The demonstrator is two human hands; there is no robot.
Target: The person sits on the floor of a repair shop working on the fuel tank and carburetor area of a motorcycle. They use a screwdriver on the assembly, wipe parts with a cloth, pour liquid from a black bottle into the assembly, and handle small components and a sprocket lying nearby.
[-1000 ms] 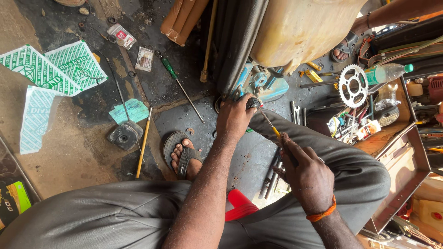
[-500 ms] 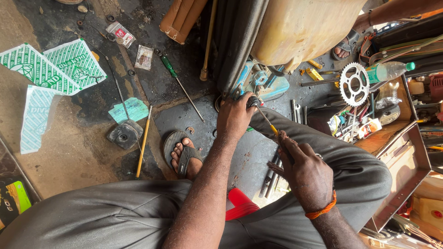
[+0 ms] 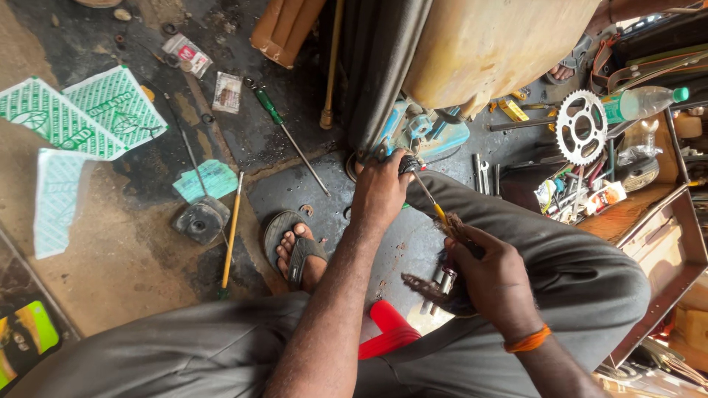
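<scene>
Floor: oily concrete (image 3: 133, 243), littered toward far and right edges; barest at near left.
Left hand (image 3: 380, 188): fingers curled shut around small dark part (image 3: 408, 163), tight against blue machine (image 3: 424, 133) under yellow tank (image 3: 487, 44).
Right hand (image 3: 494, 276): closed on frayed brush (image 3: 442, 291), over right knee.
Thin rod (image 3: 428, 195): bridging both hands.
Sprocket (image 3: 581, 127): well apart, far right.

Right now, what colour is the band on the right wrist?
Orange. The band shows best in the head view, just below the right hand.

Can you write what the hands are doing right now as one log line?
left hand: gripping small dark part | right hand: shut on screwdriver, tip at part | floor: sprocket, green screwdriver
</scene>
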